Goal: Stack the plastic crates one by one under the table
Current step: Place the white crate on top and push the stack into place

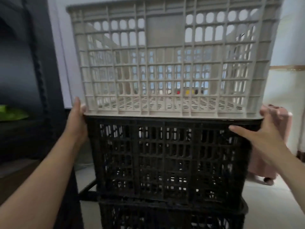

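The grey plastic crate (171,63) sat on top of a stack, its base resting on the rim of a black plastic crate (166,159), which in turn stood on a second black crate (165,217) at the bottom edge of the view. The grey crate stood upright, its latticed front wall facing the camera, with a solid blank panel in the upper middle of that wall. Through its openings some small red and yellow items could be made out behind, too blurred to identify.

The left hand (76,123) lay against the left side of the stack, right at the seam where the grey crate met the upper black one; its fingers (82,107) reached up and pressed on the grey crate's lower left corner. The right hand (262,131) was at the matching seam on the right, its thumb stretched across the front of the black crate's rim while the other fingers wrapped around the right corner and out of sight. Neither hand was clenched into a fist; both were spread flat against the crates, and whether the right one actually gripped anything behind the corner could not be told.

The stack stood on a pale floor (270,200). A dark shelving unit (33,80) rose to the left, with something green (11,113) lying on one shelf. To the right, behind the stack, was a pink wheeled object (264,169), partly hidden.
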Demonstrator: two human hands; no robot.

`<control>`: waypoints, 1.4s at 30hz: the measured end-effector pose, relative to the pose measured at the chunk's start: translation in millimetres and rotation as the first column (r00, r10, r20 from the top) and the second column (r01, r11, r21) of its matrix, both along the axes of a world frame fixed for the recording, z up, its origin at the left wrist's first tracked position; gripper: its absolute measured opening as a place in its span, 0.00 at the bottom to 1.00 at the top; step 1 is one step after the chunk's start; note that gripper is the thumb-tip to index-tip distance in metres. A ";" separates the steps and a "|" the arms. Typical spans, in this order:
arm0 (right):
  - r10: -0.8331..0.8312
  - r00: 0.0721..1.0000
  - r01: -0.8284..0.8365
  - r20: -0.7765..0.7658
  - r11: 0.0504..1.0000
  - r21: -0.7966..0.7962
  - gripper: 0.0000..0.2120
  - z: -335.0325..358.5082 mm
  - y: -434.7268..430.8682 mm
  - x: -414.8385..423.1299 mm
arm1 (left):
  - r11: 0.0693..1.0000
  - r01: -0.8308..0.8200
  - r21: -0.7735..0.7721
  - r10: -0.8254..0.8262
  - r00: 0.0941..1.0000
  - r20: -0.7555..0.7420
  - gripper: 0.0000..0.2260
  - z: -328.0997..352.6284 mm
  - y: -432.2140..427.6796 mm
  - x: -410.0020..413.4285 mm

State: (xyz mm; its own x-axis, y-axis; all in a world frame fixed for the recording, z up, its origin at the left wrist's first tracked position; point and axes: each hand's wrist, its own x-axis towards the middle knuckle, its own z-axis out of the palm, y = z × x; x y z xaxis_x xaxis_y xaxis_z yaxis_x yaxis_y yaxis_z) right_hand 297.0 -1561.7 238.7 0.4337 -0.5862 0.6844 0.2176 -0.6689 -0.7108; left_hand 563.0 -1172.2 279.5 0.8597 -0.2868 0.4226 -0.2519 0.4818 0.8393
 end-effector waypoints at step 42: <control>-0.162 0.979 0.150 -0.124 0.983 -0.105 0.44 13.2 23.0 -7.5 | 0.781 -0.478 0.403 0.388 0.876 0.287 0.34 39.0 20.6 9.6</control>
State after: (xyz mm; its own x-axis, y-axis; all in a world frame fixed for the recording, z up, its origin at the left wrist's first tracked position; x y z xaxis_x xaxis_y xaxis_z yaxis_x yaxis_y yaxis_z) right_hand 289.5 -1538.7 251.9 0.4317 -0.5889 0.6833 0.0145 -0.7529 -0.6580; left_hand 572.6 -1151.5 318.5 0.8613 -0.0977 0.4985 -0.5078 -0.1329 0.8512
